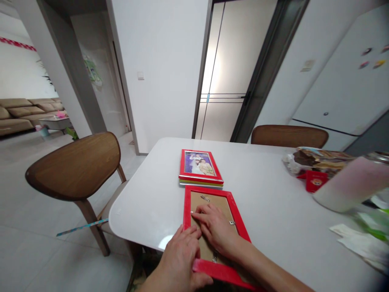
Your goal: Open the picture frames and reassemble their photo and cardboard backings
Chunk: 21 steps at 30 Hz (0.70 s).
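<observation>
Left grip point(181, 252) tight on red frame point(234, 211), right grip point(217, 228) on its backing point(219, 199), closure unclear, red packet point(316, 181) illegible.

Stacked frames point(199, 165), bottle point(349, 184) on white table point(261, 194)

The tabletop point(261, 182) looks smooth and glossy. At its near edge, a red frame point(238, 211) has a matt brown backboard point(219, 198) with shiny metal clips point(232, 223). Beyond the left edge, a chair point(75, 166) shows smooth, grained wood.

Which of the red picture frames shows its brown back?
The nearer frame, touched by the left hand and right hand; the farther frame, topping the stack, shows its photo instead.
</observation>
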{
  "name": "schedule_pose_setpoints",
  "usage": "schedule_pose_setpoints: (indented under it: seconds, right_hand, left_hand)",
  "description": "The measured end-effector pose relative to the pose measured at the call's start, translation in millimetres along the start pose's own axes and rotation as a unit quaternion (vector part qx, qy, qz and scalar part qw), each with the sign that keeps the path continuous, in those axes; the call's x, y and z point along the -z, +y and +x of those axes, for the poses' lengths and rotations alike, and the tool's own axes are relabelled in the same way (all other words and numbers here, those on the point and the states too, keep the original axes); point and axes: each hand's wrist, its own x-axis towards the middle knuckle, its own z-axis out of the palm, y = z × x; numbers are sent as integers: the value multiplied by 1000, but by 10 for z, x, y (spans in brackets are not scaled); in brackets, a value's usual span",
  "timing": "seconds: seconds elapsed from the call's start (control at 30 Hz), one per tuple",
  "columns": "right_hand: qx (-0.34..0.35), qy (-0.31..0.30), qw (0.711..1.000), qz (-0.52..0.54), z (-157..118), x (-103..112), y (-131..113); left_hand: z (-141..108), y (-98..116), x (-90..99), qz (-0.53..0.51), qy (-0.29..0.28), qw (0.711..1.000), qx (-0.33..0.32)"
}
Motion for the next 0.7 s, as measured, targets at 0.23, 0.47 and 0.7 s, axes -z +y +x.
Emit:
schedule_pose_setpoints:
  seconds: [0.23, 0.47, 0.7]
  right_hand:
    - [5, 19, 999, 32, -49, -9, 43]
    - [-178, 95, 979, 4, 284, 9, 435]
    - [-244, 117, 963, 0, 457, -14, 561]
  left_hand:
    - [1, 10, 7, 5, 13, 1000, -4]
    - [-3, 63, 61, 22, -12, 1000, 5]
    - [17, 87, -68, 37, 8, 999, 29]
